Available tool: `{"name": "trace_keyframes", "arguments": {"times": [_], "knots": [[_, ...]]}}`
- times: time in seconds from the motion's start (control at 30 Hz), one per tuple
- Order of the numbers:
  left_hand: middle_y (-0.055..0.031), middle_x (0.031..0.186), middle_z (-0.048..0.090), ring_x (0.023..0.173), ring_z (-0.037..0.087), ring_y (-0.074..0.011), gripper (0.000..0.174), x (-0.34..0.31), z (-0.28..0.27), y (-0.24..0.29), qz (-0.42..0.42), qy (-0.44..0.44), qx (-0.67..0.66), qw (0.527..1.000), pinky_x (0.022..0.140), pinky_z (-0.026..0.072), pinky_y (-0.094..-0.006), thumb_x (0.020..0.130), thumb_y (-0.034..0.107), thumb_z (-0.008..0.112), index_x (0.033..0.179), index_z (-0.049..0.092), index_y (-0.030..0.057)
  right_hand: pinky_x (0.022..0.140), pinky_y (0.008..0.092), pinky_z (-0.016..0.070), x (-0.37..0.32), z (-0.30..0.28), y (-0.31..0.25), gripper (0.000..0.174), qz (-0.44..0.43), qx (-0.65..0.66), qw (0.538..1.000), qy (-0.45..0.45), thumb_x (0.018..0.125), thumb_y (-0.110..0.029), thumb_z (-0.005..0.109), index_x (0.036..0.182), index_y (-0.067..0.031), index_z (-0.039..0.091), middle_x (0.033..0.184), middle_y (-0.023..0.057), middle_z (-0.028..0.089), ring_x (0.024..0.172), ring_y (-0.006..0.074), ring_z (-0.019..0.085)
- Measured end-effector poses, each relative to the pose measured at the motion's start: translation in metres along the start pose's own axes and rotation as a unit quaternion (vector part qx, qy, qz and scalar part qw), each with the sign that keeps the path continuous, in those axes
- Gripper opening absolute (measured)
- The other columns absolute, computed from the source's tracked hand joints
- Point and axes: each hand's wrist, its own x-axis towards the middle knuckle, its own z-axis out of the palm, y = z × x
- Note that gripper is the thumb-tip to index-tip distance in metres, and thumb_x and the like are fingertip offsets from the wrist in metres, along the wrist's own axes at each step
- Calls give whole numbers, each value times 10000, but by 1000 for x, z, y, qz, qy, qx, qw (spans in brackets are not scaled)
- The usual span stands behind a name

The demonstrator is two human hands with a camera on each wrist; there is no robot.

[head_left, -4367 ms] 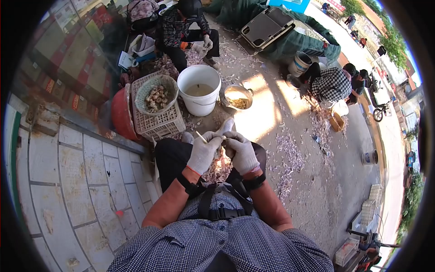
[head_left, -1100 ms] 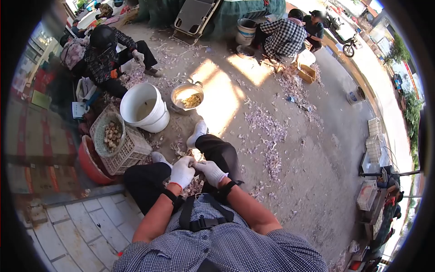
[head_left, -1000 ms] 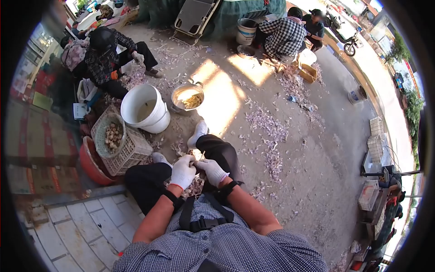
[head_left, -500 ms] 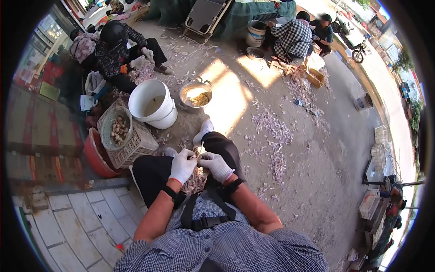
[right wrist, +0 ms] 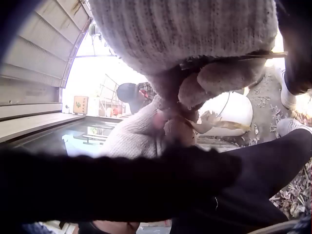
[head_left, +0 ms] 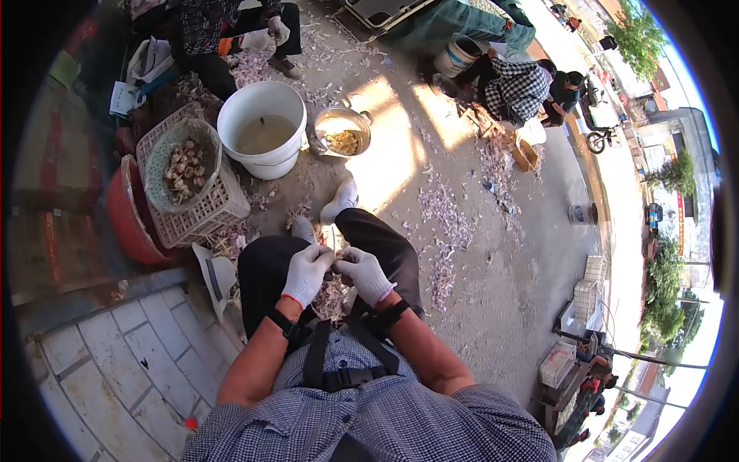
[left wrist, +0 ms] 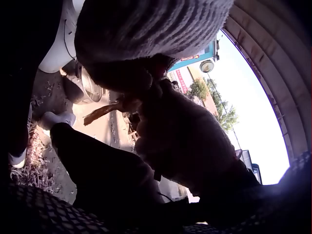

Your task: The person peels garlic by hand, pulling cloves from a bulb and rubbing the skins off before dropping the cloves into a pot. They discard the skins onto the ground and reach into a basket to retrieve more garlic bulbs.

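Both hands wear white knit gloves and meet over the lap in the head view. My left hand (head_left: 306, 273) pinches a garlic bulb, mostly hidden by the fingers. Its dry tan stalk (right wrist: 229, 125) sticks out past the fingertips in the right wrist view, and the same stalk (left wrist: 102, 113) shows in the left wrist view. My right hand (head_left: 365, 273) has its fingers curled round a thin tan stick-like thing (right wrist: 273, 55), whose kind I cannot tell. Its fingertips are right at the garlic. Below the hands lies a heap of garlic skins (head_left: 331, 299).
Ahead left, a green basket (head_left: 156, 181) of garlic bulbs rests on a white crate (head_left: 204, 219), beside a red tub (head_left: 131, 219). A white bucket (head_left: 265, 165) and a metal pot (head_left: 329, 152) of pale cloves stand nearby. Skins (head_left: 443, 223) litter the ground. Other people sit farther off.
The head view has turned and tipped, so the bucket and crate appear shifted. The stalk that stood up between the hands half a second ago no longer shows there. The hands remain together.
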Motion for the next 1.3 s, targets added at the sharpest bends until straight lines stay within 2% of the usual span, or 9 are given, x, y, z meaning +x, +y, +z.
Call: {"name": "trace_keyframes", "arguments": {"times": [0.23, 0.5, 0.57, 0.6, 0.7, 0.9, 1.07, 1.2, 1.3], "knots": [[1, 894, 667, 780, 601, -73, 134, 22, -39, -6, -64, 13, -99, 993, 677, 532, -243, 1006, 83, 628, 1081, 703, 1, 580, 199, 413, 35, 40, 1, 106, 17, -20, 999, 38, 960, -126, 698, 1021, -39, 693, 815, -46, 638, 658, 26, 538], [18, 868, 645, 763, 559, -52, 117, 14, -55, 36, 47, 27, -49, 997, 690, 483, -230, 1010, 53, 608, 1081, 691, 15, 584, 203, 431, 32, 70, -44, 149, -13, 68, 996, 64, 963, -143, 695, 1040, -15, 703, 811, -33, 655, 657, 30, 552], [22, 863, 639, 760, 550, -50, 115, 5, -55, 36, 59, 28, -54, 996, 690, 474, -231, 1010, 50, 605, 1079, 691, 15, 580, 206, 430, 30, 74, -34, 169, -49, 38, 995, 72, 958, -139, 700, 1064, -7, 710, 815, -37, 655, 660, 32, 553], [25, 860, 633, 761, 548, -51, 114, 1, -56, 36, 72, 27, -26, 997, 692, 474, -233, 1010, 47, 604, 1080, 688, 14, 645, 226, 490, 25, 72, -32, 263, -50, -8, 997, 60, 945, -120, 690, 1155, 37, 708, 889, 17, 706, 744, 61, 615], [30, 841, 614, 758, 543, -57, 109, -14, -56, 28, 84, 27, -17, 996, 702, 471, -234, 1008, 48, 605, 1077, 680, 10, 753, 286, 550, 11, 67, -28, 349, -107, -137, 983, 53, 893, -151, 701, 1184, 42, 716, 934, 87, 751, 825, 116, 680], [-28, 864, 666, 767, 600, -81, 95, -40, -49, 20, 67, 39, -65, 995, 696, 510, -257, 992, 72, 639, 1009, 684, -10, 772, 323, 558, -17, 64, -42, 379, -141, -271, 952, -5, 877, -193, 711, 1192, 17, 724, 904, 155, 757, 826, 152, 708], [-16, 808, 632, 684, 570, -78, 106, -60, -30, 42, 9, 46, -104, 994, 618, 476, -245, 973, 97, 665, 959, 663, -8, 602, 245, 483, -29, 53, -29, 252, -129, -109, 986, -6, 934, -170, 707, 1078, 37, 715, 807, 12, 673, 683, 69, 605], [2, 863, 632, 743, 598, -90, 73, -60, -7, 29, 30, 27, -85, 996, 669, 528, -246, 995, 116, 634, 984, 663, 49, 666, 255, 512, -41, 25, -24, 240, -110, -58, 992, -16, 912, -172, 717, 1015, 44, 725, 818, 24, 703, 749, 83, 644], [-8, 909, 657, 770, 608, -88, 92, -61, 16, 29, 51, 23, -77, 995, 691, 535, -247, 999, 73, 591, 1026, 675, 46, 642, 236, 494, -49, 5, -27, 212, -158, -92, 983, 0, 919, -158, 726, 1029, 24, 724, 817, 6, 688, 730, 69, 625]]}}
